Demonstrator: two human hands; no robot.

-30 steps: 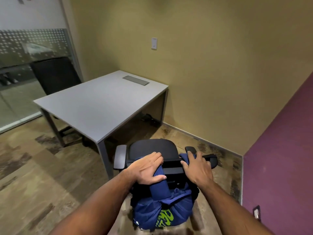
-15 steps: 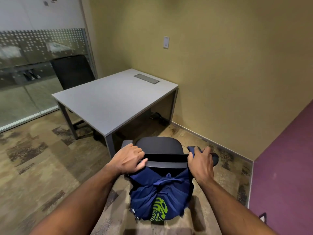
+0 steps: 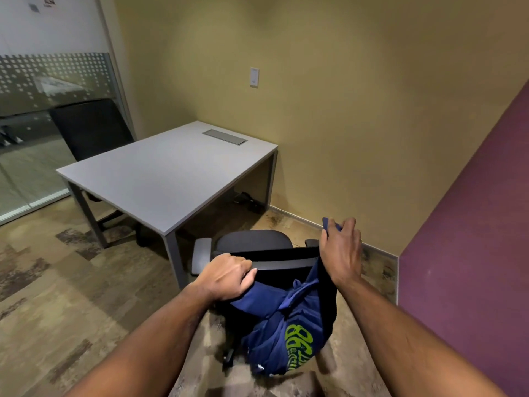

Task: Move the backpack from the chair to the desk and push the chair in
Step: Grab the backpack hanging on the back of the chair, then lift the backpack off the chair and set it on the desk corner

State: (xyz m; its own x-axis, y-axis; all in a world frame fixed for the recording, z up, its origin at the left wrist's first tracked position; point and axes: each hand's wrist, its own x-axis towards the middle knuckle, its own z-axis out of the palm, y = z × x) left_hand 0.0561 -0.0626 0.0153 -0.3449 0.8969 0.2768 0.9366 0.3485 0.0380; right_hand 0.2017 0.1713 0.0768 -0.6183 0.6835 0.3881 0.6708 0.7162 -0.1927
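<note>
The right hand (image 3: pixel 341 253) is closed around a blue strap of the backpack (image 3: pixel 289 333) and held above the chair's backrest, while the left hand (image 3: pixel 226 277) is clenched on the blue fabric at the backpack's upper left edge. The navy backpack, marked with green lettering, is hung against the rear of the black chair (image 3: pixel 252 242), tilted. The chair is stood just beside the grey desk (image 3: pixel 160 179), near its front corner.

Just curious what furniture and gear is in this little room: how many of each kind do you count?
Desks: 1, grey desk
Chairs: 2, near chair, far chair
Backpacks: 1, blue backpack
Total: 4
</note>
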